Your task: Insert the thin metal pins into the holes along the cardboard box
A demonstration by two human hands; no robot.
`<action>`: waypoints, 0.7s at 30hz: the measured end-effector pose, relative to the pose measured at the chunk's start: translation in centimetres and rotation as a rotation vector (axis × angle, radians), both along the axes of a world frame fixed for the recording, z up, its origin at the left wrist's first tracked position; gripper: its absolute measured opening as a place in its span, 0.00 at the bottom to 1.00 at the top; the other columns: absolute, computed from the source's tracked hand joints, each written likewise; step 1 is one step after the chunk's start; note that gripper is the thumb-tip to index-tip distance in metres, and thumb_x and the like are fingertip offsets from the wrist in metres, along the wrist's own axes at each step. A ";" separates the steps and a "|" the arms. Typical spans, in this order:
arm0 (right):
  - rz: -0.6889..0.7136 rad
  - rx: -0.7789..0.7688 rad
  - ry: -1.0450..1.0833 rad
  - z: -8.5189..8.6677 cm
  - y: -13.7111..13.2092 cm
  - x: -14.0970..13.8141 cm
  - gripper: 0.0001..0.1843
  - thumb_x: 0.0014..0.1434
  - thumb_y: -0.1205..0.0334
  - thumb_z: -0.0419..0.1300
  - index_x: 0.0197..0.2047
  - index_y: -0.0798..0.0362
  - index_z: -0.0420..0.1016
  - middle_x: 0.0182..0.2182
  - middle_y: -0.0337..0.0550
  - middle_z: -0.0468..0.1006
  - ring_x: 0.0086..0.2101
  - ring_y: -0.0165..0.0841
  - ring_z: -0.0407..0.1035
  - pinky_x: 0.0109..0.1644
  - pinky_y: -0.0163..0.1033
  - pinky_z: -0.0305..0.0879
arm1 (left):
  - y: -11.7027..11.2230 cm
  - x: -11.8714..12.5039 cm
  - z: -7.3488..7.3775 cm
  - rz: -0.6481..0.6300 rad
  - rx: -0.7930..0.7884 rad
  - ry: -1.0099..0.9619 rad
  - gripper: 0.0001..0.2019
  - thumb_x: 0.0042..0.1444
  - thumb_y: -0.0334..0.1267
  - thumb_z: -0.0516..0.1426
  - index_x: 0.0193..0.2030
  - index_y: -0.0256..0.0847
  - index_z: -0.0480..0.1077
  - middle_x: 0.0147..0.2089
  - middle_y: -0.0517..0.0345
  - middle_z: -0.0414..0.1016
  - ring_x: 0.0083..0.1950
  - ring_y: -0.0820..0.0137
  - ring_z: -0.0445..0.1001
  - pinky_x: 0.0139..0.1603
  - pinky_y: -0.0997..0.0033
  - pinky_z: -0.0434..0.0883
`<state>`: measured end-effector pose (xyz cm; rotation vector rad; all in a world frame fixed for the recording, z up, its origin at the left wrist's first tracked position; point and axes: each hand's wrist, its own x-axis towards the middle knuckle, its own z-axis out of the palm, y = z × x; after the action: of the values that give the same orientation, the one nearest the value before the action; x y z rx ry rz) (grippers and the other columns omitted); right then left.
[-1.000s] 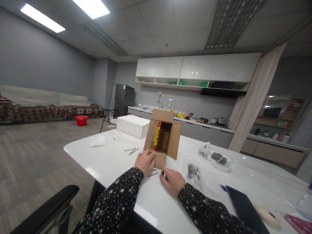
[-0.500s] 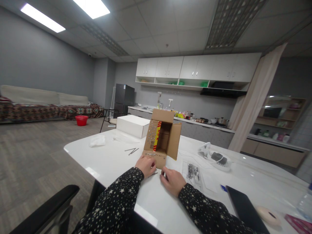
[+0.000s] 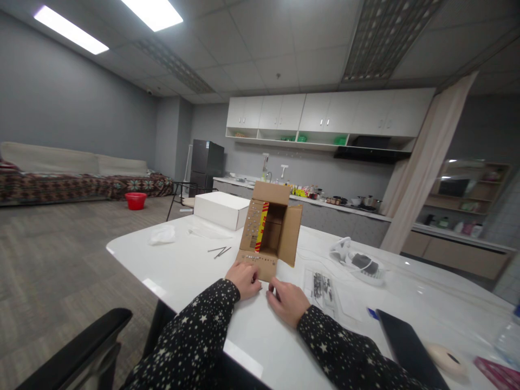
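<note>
Carton (image 3: pixel 247 238): brown cardboard, set on our white table (image 3: pixel 170 271), its opening facing us, flaps spread outward. Small silvery dots (image 3: pixel 252 216) speckle its left side; a yellow-and-red strip (image 3: pixel 262 227) runs beside the opening.
Left hand (image 3: pixel 245 279): fingers curled in at the near left of the carton's front flap (image 3: pixel 267 266); we cannot tell whether they pinch anything.
Right hand (image 3: pixel 288 301): half curled, thumb a little apart from forefinger, just beside the flap's near edge; we cannot tell if the hidden palm holds anything.
Rods (image 3: pixel 220 252): three, thin and dark, lying loose left of the carton.
Clear case (image 3: pixel 332 304): small dark pieces (image 3: pixel 318 284) inside, right of our right hand.
White box (image 3: pixel 221 210): behind the carton, to its left.
</note>
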<state>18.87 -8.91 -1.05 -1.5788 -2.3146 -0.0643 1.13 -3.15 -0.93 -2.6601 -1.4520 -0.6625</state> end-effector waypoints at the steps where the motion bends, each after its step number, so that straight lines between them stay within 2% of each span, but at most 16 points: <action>1: 0.000 -0.002 0.000 0.0 0.0 0.0 0.07 0.61 0.60 0.50 0.37 0.50 0.68 0.28 0.37 0.76 0.28 0.30 0.68 0.30 0.34 0.45 | 0.0 0.0 0.0 0.001 0.000 -0.001 0.05 0.49 0.39 0.54 0.30 0.41 0.68 0.36 0.56 0.75 0.42 0.63 0.73 0.45 0.63 0.62; 12: 0.001 -0.006 -0.022 -0.2 0.2 0.0 0.08 0.62 0.59 0.50 0.38 0.50 0.67 0.29 0.37 0.77 0.28 0.30 0.68 0.31 0.34 0.47 | -0.6 0.1 0.5 0.028 -0.027 0.019 0.06 0.48 0.38 0.53 0.30 0.40 0.68 0.39 0.52 0.75 0.44 0.61 0.72 0.47 0.61 0.62; 21: -0.007 -0.021 -0.029 0.1 0.0 -0.1 0.08 0.62 0.59 0.49 0.39 0.50 0.68 0.29 0.38 0.77 0.29 0.30 0.68 0.31 0.34 0.47 | -0.4 0.1 0.4 0.054 -0.022 0.038 0.06 0.49 0.38 0.52 0.30 0.40 0.68 0.39 0.50 0.75 0.44 0.60 0.72 0.47 0.60 0.62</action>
<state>18.81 -8.91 -0.98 -1.6064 -2.3394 -0.0648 1.25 -3.55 -0.50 -2.6239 -1.5244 -0.5914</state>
